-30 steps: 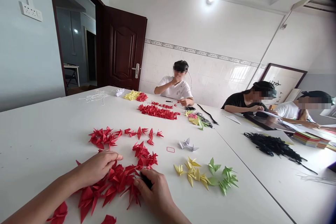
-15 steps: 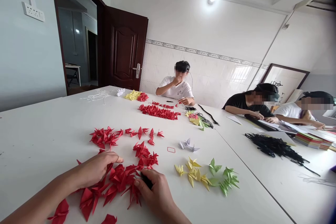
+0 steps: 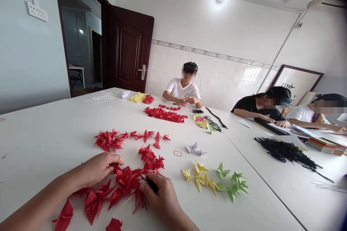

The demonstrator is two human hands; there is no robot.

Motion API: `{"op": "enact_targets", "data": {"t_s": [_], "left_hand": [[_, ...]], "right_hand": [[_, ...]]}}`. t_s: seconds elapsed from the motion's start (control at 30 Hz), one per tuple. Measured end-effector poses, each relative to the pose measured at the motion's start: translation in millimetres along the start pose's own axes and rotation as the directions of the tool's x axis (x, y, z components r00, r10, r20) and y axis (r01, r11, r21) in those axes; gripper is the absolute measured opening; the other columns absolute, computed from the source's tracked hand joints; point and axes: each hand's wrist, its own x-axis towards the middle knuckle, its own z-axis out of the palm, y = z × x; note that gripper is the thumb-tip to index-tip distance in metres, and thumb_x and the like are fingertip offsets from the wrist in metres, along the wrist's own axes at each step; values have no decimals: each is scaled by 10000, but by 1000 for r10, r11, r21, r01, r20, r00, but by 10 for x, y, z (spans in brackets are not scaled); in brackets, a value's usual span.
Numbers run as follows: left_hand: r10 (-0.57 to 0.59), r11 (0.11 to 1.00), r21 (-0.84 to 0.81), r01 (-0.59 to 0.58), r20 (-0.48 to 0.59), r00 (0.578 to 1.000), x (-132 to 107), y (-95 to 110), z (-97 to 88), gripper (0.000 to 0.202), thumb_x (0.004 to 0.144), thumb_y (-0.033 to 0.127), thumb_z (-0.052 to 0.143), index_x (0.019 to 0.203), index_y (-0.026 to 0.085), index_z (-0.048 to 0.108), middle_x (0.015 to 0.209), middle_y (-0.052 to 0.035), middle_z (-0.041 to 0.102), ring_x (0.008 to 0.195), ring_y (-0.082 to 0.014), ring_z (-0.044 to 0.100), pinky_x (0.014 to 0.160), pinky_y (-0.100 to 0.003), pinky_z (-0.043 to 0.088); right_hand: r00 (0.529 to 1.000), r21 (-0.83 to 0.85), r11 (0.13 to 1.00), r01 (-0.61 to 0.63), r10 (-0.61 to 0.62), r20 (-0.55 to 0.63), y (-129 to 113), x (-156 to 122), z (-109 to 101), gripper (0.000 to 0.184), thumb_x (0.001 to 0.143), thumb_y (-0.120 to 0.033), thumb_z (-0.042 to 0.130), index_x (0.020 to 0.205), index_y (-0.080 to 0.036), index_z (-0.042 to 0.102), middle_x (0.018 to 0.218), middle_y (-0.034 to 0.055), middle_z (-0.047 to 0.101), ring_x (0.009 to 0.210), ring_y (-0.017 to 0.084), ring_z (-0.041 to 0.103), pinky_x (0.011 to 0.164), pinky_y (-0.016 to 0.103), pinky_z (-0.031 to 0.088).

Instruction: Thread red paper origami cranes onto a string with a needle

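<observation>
My left hand point(image 3: 99, 169) is over the left side of a loose pile of red paper cranes point(image 3: 127, 180). Its fingers are curled, with a red paper crane point(image 3: 116, 168) at the fingertips. At the right side of the same pile, my right hand point(image 3: 162, 191) is closed round a black-handled tool point(image 3: 151, 184) with a pale tip. Its exact kind is hidden by the fingers. Single red cranes lie nearer me, and another red group point(image 3: 108, 140) lies beyond my left hand.
Yellow cranes point(image 3: 202, 178), green cranes point(image 3: 235, 186) and pale lilac cranes point(image 3: 195, 148) lie right of my hands. Farther off are red cranes point(image 3: 165, 114), black cords point(image 3: 287, 153) and stacked paper point(image 3: 325, 144). Three people sit round the white table point(image 3: 54, 133).
My left hand has shifted slightly left, and its index finger has curled in from pointing. The person across has lowered a hand from the face to the table. My right hand stays put.
</observation>
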Motion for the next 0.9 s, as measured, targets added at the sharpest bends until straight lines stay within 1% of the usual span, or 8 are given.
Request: {"op": "enact_targets", "data": {"t_s": [0.13, 0.2, 0.3, 0.4, 0.53, 0.63, 0.77, 0.9], "left_hand": [[26, 1000, -3, -26, -7, 1000, 1, 18, -85, 250, 758, 231, 405, 821, 249, 646, 886, 6, 674, 832, -175, 613, 742, -233, 467], [24, 999, -19, -25, -44, 999, 8, 32, -124, 236, 775, 265, 416, 825, 237, 645, 885, -1, 676, 832, -176, 616, 745, -236, 473], [15, 998, -66, -24, -125, 992, 26, 50, -142, 239, 787, 320, 444, 901, 237, 638, 953, -6, 669, 895, -183, 610, 795, -249, 476], [9, 989, -142, -31, -156, 988, 43, 90, -96, 226, 780, 342, 478, 909, 232, 628, 969, -5, 663, 919, -186, 606, 827, -259, 475], [42, 966, -245, -78, -150, 988, 48, 197, 31, 164, 773, 308, 491, 818, 204, 610, 878, -10, 659, 844, -174, 616, 770, -245, 496], [66, 956, -270, -113, -178, 982, 36, 294, 117, 133, 769, 280, 492, 783, 191, 591, 806, -10, 639, 767, -156, 602, 712, -234, 493], [101, 946, -281, -159, -209, 973, 8, 405, 179, 106, 753, 255, 505, 755, 173, 571, 766, -17, 619, 716, -147, 583, 687, -245, 479], [122, 940, -294, -171, -178, 976, -12, 476, 221, 81, 746, 200, 486, 736, 177, 563, 747, -4, 596, 685, -130, 565, 652, -237, 470]], "right_hand": [[1000, 10, 1000, 4, -4, -1, -16, 2, -5, 207, 777, -253, 514, 586, -175, 498, 563, -46, 429, 541, 91, 327, 495, 189, 261], [1000, 8, 1000, 1, -1, 3, -20, 0, -7, 200, 774, -247, 515, 589, -174, 502, 566, -46, 432, 542, 90, 330, 499, 188, 261], [1000, 1, 1000, -5, 5, 10, -16, -7, -8, 189, 767, -242, 519, 591, -175, 502, 566, -49, 433, 541, 90, 331, 499, 189, 256], [1000, -4, 1000, -4, 4, 12, -5, -10, -4, 184, 765, -245, 521, 595, -176, 504, 566, -49, 441, 541, 91, 335, 499, 189, 255], [1000, -16, 1000, 5, -5, -6, 4, -2, 10, 183, 777, -243, 524, 608, -172, 521, 572, -43, 462, 541, 91, 351, 503, 189, 265], [1000, 0, 1000, 21, -21, -12, 9, 0, 16, 179, 790, -261, 527, 644, -165, 564, 591, -29, 506, 550, 95, 392, 514, 189, 292], [999, 83, 996, 16, -14, -32, 38, -15, 20, 216, 816, -331, 517, 796, -149, 631, 675, 7, 577, 599, 116, 468, 560, 197, 362], [997, 129, 991, 38, -30, -64, 84, -37, 25, 289, 847, -390, 477, 852, -147, 632, 661, 11, 554, 591, 117, 447, 550, 206, 375]]}}
